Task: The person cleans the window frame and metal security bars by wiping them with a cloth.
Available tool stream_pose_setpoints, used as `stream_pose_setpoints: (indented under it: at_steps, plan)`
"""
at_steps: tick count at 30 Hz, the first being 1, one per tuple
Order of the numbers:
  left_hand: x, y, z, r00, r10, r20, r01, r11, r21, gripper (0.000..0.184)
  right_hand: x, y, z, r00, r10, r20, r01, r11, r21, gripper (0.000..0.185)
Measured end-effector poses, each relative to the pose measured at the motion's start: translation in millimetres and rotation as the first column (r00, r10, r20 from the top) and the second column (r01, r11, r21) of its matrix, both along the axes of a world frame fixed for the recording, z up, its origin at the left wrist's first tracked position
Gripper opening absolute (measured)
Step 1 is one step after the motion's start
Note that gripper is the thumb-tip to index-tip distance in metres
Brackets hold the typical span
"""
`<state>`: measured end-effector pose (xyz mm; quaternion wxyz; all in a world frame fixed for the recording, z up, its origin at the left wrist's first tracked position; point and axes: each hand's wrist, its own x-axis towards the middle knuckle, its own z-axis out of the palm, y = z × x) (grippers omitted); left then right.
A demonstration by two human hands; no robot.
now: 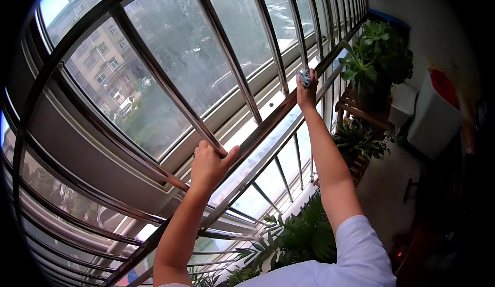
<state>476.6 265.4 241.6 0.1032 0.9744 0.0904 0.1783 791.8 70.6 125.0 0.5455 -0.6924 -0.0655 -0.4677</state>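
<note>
1. A crumpled cloth (305, 77), blue-grey with pale patches, is bunched into a small wad. It sits in the person's right hand (309, 94), against the dark rail (281, 110), toward the rail's upper-right end.

2. The rail's long axis runs on a slant, from upper right to lower left. From the right hand, its longer visible stretch lies down and to the left, toward the other hand. The right hand is the one at the cloth; the left is well apart from it.

3. The right hand is folded around the wad, which shows between thumb and fingers. A slim far bar (295, 24) comes down just beside it.

4. The left hand (209, 166), wearing a ring (196, 153), is curled lower down the rail, with the foot of a shiny near bar (193, 114) between thumb and fingers. The fingertips are hidden, so whether it grips the bar or the rail cannot be told.

5. Beyond the bars are a white ledge (273, 105) and a hazy window (178, 44), with a building (95, 55) outside.

6. To the right of the rail, a leafy plant (379, 55) stands on a wooden stand (356, 103); dark green fronds (304, 230) spread below.
</note>
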Motion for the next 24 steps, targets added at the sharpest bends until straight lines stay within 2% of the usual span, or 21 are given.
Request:
stream_pose_setpoints:
  at_steps: [1, 2, 3, 5, 7, 8, 9, 11, 13, 15, 17, 18, 19, 21, 22, 24]
  plan:
    - [-2, -1, 1, 1.000, 0.028, -0.013, -0.028, 1.000, -0.001, 0.051, -11, -2, 9, 0.995, 0.071, -0.070, -0.069, 0.997, 0.037, 0.060]
    - [-5, -1, 3, 0.999, 0.012, -0.047, -0.014, 0.999, -0.031, 0.051, -12, 2, 5, 0.996, 0.069, -0.063, -0.066, 0.997, 0.044, 0.058]
    - [-6, 0, 4, 0.998, 0.012, -0.064, -0.016, 0.998, -0.065, 0.052, -20, 6, 0, 0.994, 0.091, -0.061, -0.091, 0.996, -0.010, 0.057]
    - [-4, 5, -9, 0.999, 0.035, 0.009, -0.034, 0.996, -0.080, 0.059, -69, 26, -2, 0.966, 0.255, -0.034, -0.257, 0.964, -0.061, 0.054]
    - [-6, 8, -11, 0.999, 0.010, 0.032, -0.007, 0.997, -0.078, 0.058, -115, 50, -11, 0.890, 0.450, 0.072, -0.455, 0.889, 0.061, 0.055]
    - [-5, 8, -13, 0.998, 0.032, 0.060, -0.027, 0.996, -0.084, 0.057, -140, 60, -11, 0.902, 0.420, 0.099, -0.418, 0.908, -0.041, 0.056]
    - [-8, 8, -10, 0.997, 0.019, 0.073, -0.012, 0.995, -0.094, 0.066, -151, 68, -11, 0.922, 0.376, 0.089, -0.367, 0.925, -0.100, 0.057]
    - [-5, 8, -15, 0.990, 0.085, 0.111, -0.072, 0.990, -0.118, 0.077, -142, 72, -8, 0.928, 0.359, 0.100, -0.355, 0.933, -0.057, 0.057]
    - [-12, 4, -15, 0.959, 0.068, 0.276, -0.049, 0.996, -0.076, 0.087, -111, 69, -13, 0.948, 0.295, 0.116, -0.288, 0.955, -0.076, 0.056]
    - [-18, -2, -30, 0.856, -0.020, 0.517, -0.146, 0.949, 0.279, 0.091, -103, 66, -6, 0.960, 0.273, 0.062, -0.271, 0.962, -0.029, 0.058]
    - [-53, -23, -37, 0.762, -0.142, 0.632, 0.057, 0.987, 0.153, 0.082, -108, 70, -11, 0.973, 0.232, -0.005, -0.232, 0.969, -0.083, 0.060]
    - [-72, -28, -46, 0.734, -0.241, 0.635, 0.182, 0.971, 0.157, 0.076, -123, 78, -13, 0.945, 0.301, 0.127, -0.292, 0.953, -0.084, 0.063]
    - [-97, -38, -48, 0.724, -0.292, 0.624, 0.220, 0.956, 0.193, 0.067, -147, 89, -15, 0.924, 0.371, 0.090, -0.368, 0.929, -0.049, 0.065]
    - [-124, -49, -72, 0.643, -0.360, 0.676, 0.289, 0.931, 0.222, 0.057, -222, 115, -5, 0.886, 0.306, 0.349, -0.213, 0.936, -0.280, 0.063]
    - [-142, -53, -76, 0.645, -0.366, 0.671, 0.330, 0.925, 0.187, 0.056, -244, 125, -7, 0.856, 0.330, 0.399, -0.190, 0.917, -0.350, 0.058]
    - [-169, -54, -88, 0.689, -0.325, 0.648, 0.329, 0.937, 0.119, 0.055, -296, 151, -6, 0.780, 0.494, 0.384, -0.327, 0.845, -0.423, 0.048]
